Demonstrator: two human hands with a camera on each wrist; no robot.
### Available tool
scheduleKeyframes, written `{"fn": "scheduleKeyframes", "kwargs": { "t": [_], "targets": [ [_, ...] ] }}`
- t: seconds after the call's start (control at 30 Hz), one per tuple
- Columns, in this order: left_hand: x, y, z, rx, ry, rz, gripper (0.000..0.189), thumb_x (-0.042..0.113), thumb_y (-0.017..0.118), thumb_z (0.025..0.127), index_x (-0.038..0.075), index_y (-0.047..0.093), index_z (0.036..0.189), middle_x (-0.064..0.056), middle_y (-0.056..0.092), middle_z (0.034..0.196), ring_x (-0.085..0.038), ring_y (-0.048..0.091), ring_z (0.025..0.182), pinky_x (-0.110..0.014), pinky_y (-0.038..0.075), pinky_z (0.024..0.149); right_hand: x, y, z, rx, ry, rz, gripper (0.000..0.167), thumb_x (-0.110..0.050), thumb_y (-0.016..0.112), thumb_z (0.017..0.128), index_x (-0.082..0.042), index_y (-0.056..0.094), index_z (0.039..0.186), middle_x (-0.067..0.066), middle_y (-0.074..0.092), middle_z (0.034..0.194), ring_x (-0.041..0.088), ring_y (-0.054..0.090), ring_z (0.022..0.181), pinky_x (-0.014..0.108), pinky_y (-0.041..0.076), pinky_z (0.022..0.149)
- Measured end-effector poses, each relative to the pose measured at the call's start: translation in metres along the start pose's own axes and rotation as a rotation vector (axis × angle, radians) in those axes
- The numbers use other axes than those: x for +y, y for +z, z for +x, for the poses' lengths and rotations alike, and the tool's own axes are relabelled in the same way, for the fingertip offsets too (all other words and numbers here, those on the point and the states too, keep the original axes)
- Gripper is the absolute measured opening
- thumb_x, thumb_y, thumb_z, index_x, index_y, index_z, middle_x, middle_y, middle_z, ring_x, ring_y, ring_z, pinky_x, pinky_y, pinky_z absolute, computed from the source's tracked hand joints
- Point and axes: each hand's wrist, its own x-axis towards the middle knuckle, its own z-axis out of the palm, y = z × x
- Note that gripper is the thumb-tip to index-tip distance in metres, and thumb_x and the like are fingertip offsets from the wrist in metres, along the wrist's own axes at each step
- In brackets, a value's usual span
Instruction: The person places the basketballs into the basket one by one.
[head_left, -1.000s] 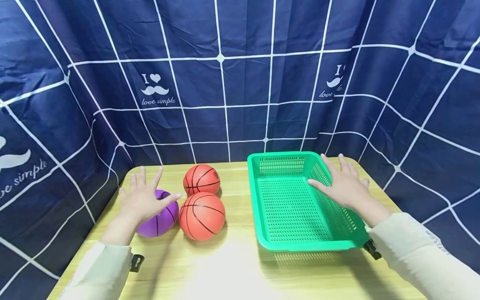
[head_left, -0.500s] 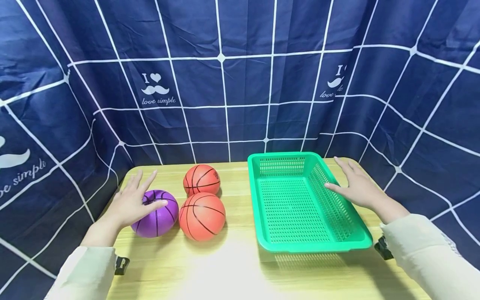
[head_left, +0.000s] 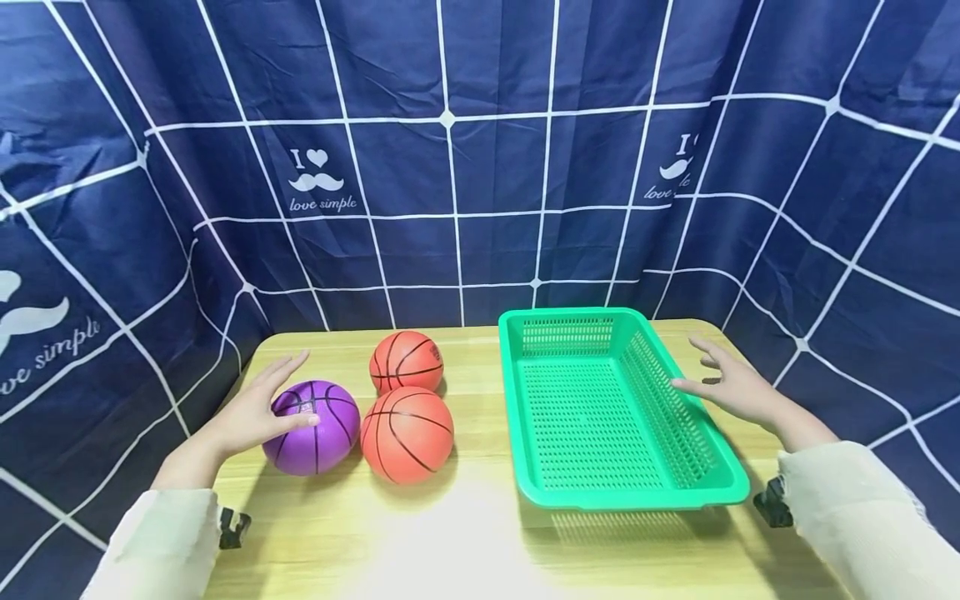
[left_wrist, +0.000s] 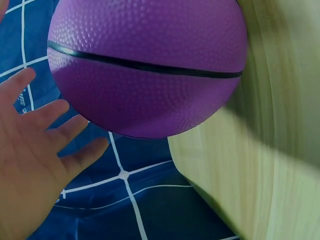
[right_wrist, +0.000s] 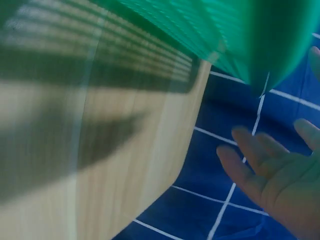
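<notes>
Right of the left hand (head_left: 240,425), an orange ball (head_left: 407,435) sits on the wooden bench (head_left: 476,367), partly hiding a second ball (head_left: 406,362) farther off. Beyond both hands and out to either side hangs a navy curtain (head_left: 495,167) with white grid lines. Its white moustache prints show beyond the left hand (head_left: 318,182), beyond the right hand (head_left: 738,392), where a fold breaks the lettering, and, partly cut off, left of the left hand.

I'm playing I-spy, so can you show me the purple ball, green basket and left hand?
Purple ball (head_left: 322,437): head view, middle of its surface.
Green basket (head_left: 588,425): head view, its bare floor.
Left hand (head_left: 249,415): head view, middle of the hand.
</notes>
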Motion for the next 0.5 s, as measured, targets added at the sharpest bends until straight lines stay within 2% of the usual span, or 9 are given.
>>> {"fn": "scheduleKeyframes", "kwargs": {
  "t": [0.2, 0.5],
  "targets": [
    [-0.007, 0.001, -0.002, -0.026, -0.003, -0.089, 0.093, 0.028, 0.081, 0.073, -0.001, 0.03, 0.146, -0.029, 0.034, 0.143, -0.05, 0.028, 0.129, -0.069, 0.027, 0.097, 0.014, 0.0, 0.001, -0.108, 0.082, 0.257, 0.081, -0.031, 0.056, 0.097, 0.006, 0.005, 0.149, 0.044, 0.026, 0.138, 0.054, 0.04, 0.12, 0.055, 0.049, 0.083],
    [-0.015, 0.001, -0.004, -0.052, -0.04, -0.115, 0.092, 0.026, 0.08, 0.074, -0.001, 0.03, 0.146, -0.033, 0.039, 0.137, -0.051, 0.039, 0.121, -0.066, 0.037, 0.091, 0.028, 0.006, 0.002, -0.159, 0.121, 0.435, 0.073, -0.028, 0.052, 0.099, 0.008, 0.01, 0.147, 0.038, 0.034, 0.137, 0.043, 0.045, 0.12, 0.047, 0.049, 0.087]
  ]
}}
